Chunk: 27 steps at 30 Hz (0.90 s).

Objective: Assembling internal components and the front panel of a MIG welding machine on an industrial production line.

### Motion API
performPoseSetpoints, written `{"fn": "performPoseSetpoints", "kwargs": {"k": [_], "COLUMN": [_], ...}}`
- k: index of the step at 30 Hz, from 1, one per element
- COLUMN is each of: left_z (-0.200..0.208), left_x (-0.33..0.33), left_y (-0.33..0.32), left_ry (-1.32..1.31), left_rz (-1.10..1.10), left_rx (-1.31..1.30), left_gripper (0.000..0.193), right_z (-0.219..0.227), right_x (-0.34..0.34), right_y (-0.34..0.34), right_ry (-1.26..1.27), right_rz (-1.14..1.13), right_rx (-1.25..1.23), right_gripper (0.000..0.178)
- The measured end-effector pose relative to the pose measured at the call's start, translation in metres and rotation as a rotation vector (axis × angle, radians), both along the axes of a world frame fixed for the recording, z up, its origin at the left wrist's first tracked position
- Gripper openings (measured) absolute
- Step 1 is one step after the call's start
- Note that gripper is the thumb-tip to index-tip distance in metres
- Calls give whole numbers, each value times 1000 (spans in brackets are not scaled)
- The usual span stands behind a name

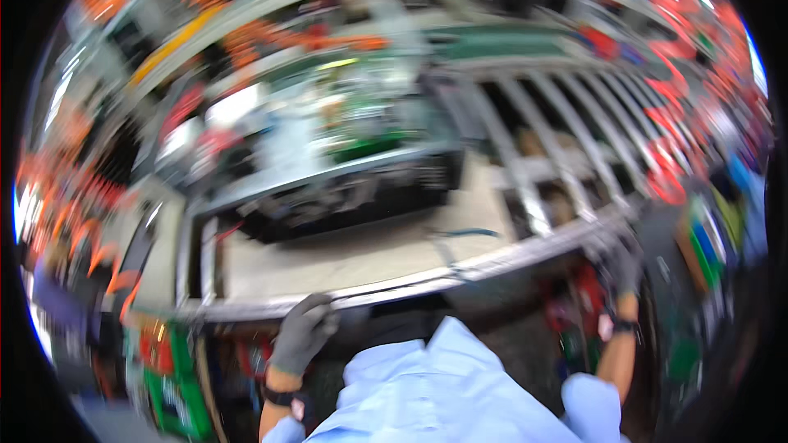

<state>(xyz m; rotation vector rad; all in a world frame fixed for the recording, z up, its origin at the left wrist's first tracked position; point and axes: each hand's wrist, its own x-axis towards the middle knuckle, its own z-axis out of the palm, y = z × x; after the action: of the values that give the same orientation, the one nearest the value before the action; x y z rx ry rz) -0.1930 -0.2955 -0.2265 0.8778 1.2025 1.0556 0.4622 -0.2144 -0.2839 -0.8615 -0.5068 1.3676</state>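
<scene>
Both of my hands wear grey gloves. My left hand (304, 332) is at the front metal rail (394, 289) of the roller conveyor, its fingers curled by the rail's edge; whether it grips anything is hidden. Farther along, near the rail's right end, is my right hand (620, 258), its fingers smeared by motion. Beyond the rail a pale board (328, 267) lies on the conveyor. On it stands a bulky black unit (353, 197), with a grey panel and green parts behind its upper edge. Neither hand touches this unit.
Bare metal rollers (574, 139) run to the right of the pale board. Coiled orange-red hoses (669, 164) hang at the right. A green crate (176, 385) stands below at the left. Across the conveyor runs a long pale beam (328, 0). The whole picture is blurred.
</scene>
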Motion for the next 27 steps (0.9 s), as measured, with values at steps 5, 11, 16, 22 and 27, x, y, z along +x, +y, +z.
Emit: {"fn": "performPoseSetpoints", "kwargs": {"k": [5, 11, 16, 22, 27], "left_z": [9, 52, 90, 43, -27], "left_x": [-75, -209, -340, -476, -537], "left_y": [-30, -70, -121, -198, -272], "left_ry": [-292, 300, 560, 687, 1237], "left_rz": [496, 1199, 1662, 1523, -443], "left_rx": [20, 419, 798, 168, 539], "left_gripper": [28, 25, 20, 21, 17], "right_z": [-60, -96, -78, -82, -69], "right_x": [-4, -9, -39, -46, -50], "right_y": [2, -3, -12, -22, -43], "right_ry": [-1408, -1272, -1272, -1275, -1258], "right_rz": [-219, -347, -356, -364, -428], "right_rx": [-131, -213, -240, -245, -193], "right_gripper": [34, 31, 31, 32, 32]}}
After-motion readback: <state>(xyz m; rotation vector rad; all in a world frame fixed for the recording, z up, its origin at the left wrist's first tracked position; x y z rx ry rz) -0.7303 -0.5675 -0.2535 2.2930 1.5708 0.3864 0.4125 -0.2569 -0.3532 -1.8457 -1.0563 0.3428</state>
